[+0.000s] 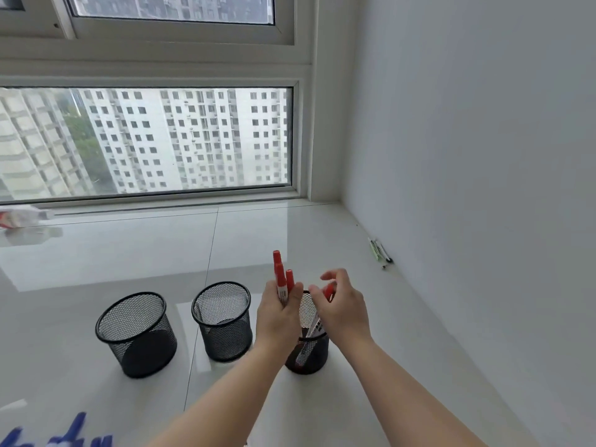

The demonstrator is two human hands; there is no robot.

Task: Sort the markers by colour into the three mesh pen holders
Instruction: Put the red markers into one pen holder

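— What do we see of the room?
— We see a glossy white tiled floor (135, 253) meeting a plain white wall (467, 156) on the right.
— And ahead of us?
— A wide white-framed window (145, 140), daylight, pale apartment towers (193, 137) outside.

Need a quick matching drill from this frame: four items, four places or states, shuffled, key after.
Items:
1. left hand
2. right hand
3. left pen holder
4. blue markers

States:
A. empty, standing on the floor
B. lowering one red marker into the right pen holder
C. lying at the bottom-left edge of view
D. gripping a bunch of red markers upright

Pairs: 1-D, 2-B, 3-A, 4-C
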